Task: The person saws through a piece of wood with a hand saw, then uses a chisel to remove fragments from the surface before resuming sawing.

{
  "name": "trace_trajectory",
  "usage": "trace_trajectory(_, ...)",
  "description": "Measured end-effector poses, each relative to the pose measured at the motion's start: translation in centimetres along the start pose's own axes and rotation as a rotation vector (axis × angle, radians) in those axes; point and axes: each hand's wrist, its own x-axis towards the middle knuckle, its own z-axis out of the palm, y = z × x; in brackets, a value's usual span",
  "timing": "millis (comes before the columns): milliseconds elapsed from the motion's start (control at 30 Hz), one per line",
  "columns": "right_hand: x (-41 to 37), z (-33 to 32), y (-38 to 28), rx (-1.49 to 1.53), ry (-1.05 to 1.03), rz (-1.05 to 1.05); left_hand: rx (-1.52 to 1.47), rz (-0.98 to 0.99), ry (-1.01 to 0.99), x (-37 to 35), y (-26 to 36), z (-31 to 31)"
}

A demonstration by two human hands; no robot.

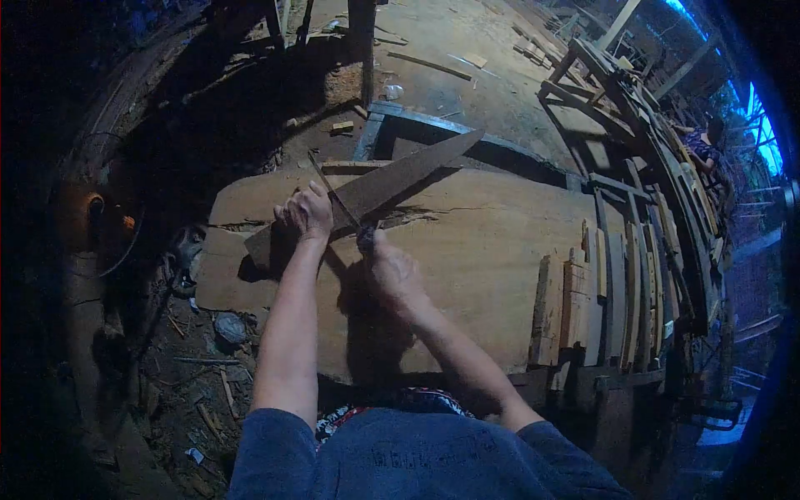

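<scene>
A handsaw (400, 177) lies slantwise over the wooden board, its broad tapering blade pointing up and to the right. My left hand (307, 212) is closed over the blade near its wide end, fingers curled round the edge. In my right hand (394, 271) is the dark handle of a thin file (340, 198), my fingers wrapped about it. The file's slim shaft runs up and left across the blade, passing close beside my left hand. The saw's wide lower end sits partly in shadow.
The thick, cracked wooden board (467, 275) spans the space before me. Several wood strips (575, 300) lie along its right side. Beyond stands a blue-edged frame (467, 125). A person (707, 150) is at the far right, and scraps (208, 400) litter the ground at left.
</scene>
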Motion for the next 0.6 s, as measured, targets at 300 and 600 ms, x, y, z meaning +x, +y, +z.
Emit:
trace_trajectory(300, -0.5, 1.3, -0.9, -0.111, -0.033, 0.067, 0.044, -0.067, -0.033, 0.2, 1.0, -1.5)
trace_trajectory(600, -0.3, 0.3, -1.4, -0.110, -0.144, 0.104, 0.006, -0.172, -0.121, 0.0, 1.1, -1.0)
